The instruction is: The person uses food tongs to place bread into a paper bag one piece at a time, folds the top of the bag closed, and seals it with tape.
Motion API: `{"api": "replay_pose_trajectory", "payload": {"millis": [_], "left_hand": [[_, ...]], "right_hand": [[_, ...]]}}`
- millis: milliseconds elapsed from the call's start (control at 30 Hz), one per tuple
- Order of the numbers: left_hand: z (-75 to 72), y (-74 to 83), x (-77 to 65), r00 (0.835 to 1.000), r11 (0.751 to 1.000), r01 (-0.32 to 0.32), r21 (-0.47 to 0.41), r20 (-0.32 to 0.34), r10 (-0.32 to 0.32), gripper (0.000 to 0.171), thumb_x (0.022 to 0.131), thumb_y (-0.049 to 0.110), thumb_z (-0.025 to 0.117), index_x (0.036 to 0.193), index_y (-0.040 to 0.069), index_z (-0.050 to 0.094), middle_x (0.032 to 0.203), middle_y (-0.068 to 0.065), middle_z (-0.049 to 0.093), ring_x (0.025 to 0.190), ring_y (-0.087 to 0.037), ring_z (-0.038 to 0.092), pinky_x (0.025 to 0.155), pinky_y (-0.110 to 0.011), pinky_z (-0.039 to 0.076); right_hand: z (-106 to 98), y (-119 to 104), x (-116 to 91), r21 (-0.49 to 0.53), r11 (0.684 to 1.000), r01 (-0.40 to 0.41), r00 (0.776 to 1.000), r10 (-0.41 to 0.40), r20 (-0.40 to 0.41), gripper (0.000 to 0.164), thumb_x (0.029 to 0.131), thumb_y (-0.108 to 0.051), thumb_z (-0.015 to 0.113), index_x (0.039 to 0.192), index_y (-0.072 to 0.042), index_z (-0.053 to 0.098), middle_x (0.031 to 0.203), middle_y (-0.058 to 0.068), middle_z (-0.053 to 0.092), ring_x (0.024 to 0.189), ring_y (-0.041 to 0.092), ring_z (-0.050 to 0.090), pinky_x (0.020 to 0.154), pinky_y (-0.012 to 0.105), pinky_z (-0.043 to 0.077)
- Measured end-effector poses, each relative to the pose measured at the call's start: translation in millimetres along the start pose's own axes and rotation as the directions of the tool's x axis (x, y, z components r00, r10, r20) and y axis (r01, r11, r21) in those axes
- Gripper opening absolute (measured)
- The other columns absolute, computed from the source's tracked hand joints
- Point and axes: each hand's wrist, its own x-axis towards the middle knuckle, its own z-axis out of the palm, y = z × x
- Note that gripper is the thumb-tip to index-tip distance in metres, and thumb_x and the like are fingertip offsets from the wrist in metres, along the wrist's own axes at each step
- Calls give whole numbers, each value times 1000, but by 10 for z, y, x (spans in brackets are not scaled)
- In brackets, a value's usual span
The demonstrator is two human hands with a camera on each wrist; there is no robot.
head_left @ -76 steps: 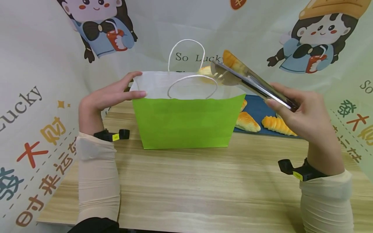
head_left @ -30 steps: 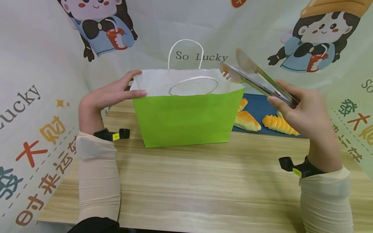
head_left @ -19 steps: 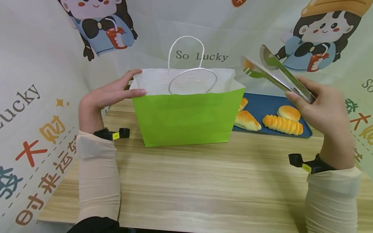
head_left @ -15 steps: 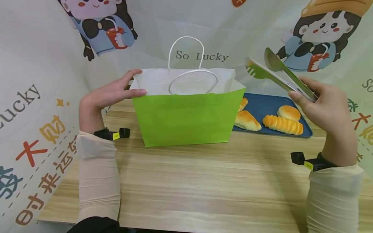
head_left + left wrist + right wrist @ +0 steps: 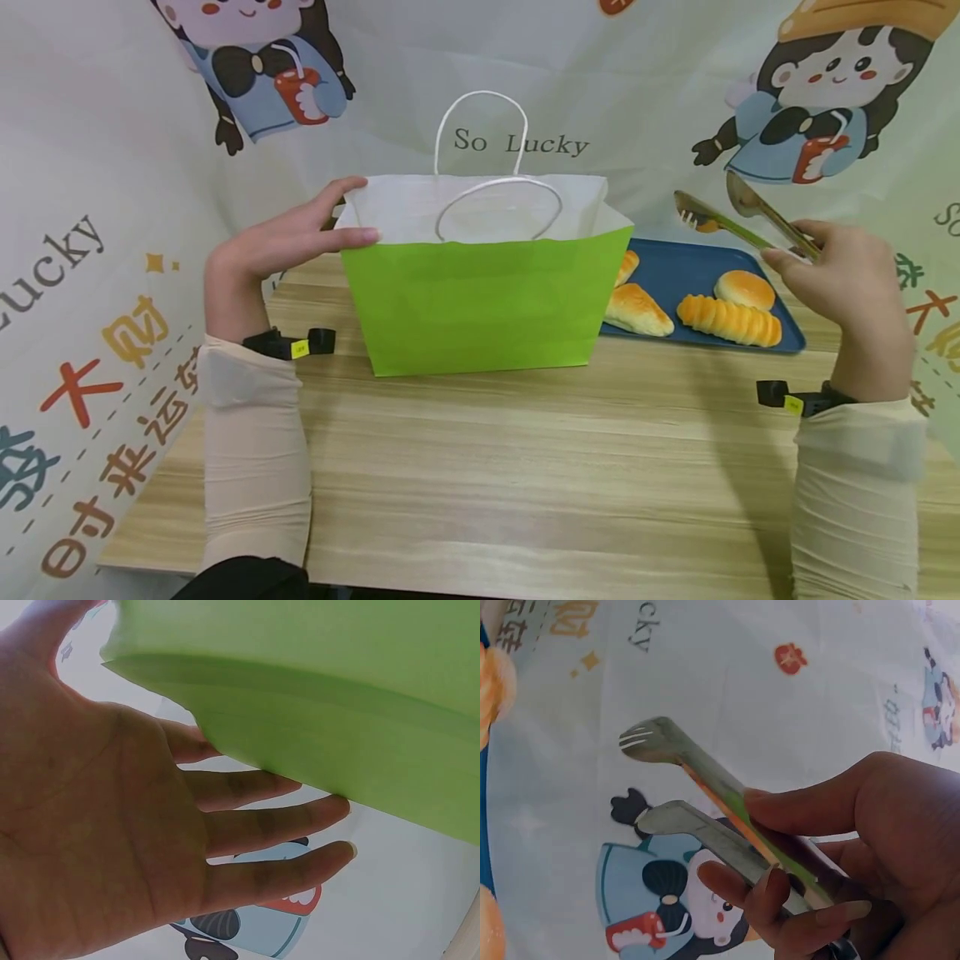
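Observation:
A green paper bag [image 5: 487, 308] with a white inside and white handles stands upright on the table; its bottom inside is hidden. At its left end, my left hand [image 5: 281, 237] rests with the thumb on the front rim and a finger at the back corner. The left wrist view shows the other fingers [image 5: 270, 832] straight beside the green wall. My right hand [image 5: 847, 267] grips metal tongs [image 5: 720, 817], their arms apart and nothing between the tips. The tongs are above the far right part of a blue tray [image 5: 660, 267].
On the tray lie a ridged roll [image 5: 727, 321], a round bun [image 5: 744, 289] and a triangular pastry [image 5: 637, 310], with another piece partly behind the bag. A printed cloth [image 5: 637, 75] hangs behind the wooden table [image 5: 525, 467].
Bread was in the tongs over the bag at first; it dropped out of sight and the tongs spread. My right hand then moved right and the tongs lowered toward the tray. My left hand stayed put.

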Motion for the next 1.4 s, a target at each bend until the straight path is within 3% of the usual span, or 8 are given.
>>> {"api": "replay_pose_trajectory", "payload": {"millis": [167,300,433,533,667,900,1167,1400], "left_hand": [[-10,-1,-5,1000,1000,8,14,0,-8,91,104,49,58,171,19,4,174,-11,14,157,-29,18,125,-60,18],[-14,-11,-11,1000,1000,12,18,-2,-12,91,104,50,58,171,20,4,174,-11,14,157,-30,19,125,-60,19],[-13,-16,-20,1000,1000,10,13,-2,-10,91,105,50,58,171,20,4,173,-11,15,156,-30,20,125,-60,19],[-12,-12,-25,1000,1000,11,17,-5,-11,91,104,50,58,171,20,4,174,-11,15,157,-30,19,125,-60,19],[-10,-6,-28,1000,1000,13,24,-6,-13,91,104,51,58,171,20,4,174,-11,14,157,-29,18,126,-60,18],[-5,-5,-28,1000,1000,8,22,-5,-8,91,105,50,58,171,19,4,175,-10,12,158,-29,15,126,-60,17],[5,12,-24,1000,1000,0,3,3,0,91,105,49,59,171,18,5,172,-12,17,155,-30,21,125,-59,20],[2,11,-15,1000,1000,-4,-9,3,4,91,105,49,59,171,18,5,172,-12,18,154,-31,22,125,-60,20]], "right_hand": [[20,126,78,-74,996,-39,998,43,46,51,105,-27,62,132,16,57,73,21,64,76,40,52,63,44,41],[49,244,137,-120,990,-74,991,86,104,60,104,-27,61,139,21,50,93,32,67,78,42,55,69,51,48],[104,369,201,-141,984,-111,976,135,174,69,104,-32,59,145,21,43,131,45,52,106,58,53,91,68,48],[136,452,238,-152,982,-116,965,148,216,71,104,-34,58,144,22,42,137,47,45,119,64,46,99,72,44],[158,541,255,-159,980,-116,955,154,254,69,103,-34,59,137,24,46,131,46,48,113,63,50,92,69,47],[172,626,232,-113,987,-113,953,140,269,56,99,-31,65,118,21,56,95,30,56,84,45,51,68,52,48],[213,609,219,-111,978,-178,929,204,310,59,99,-32,65,123,20,55,108,36,59,88,45,54,67,52,52],[249,596,211,-123,977,-174,924,205,322,61,99,-33,63,129,20,52,117,38,56,93,46,53,69,52,52]]}}
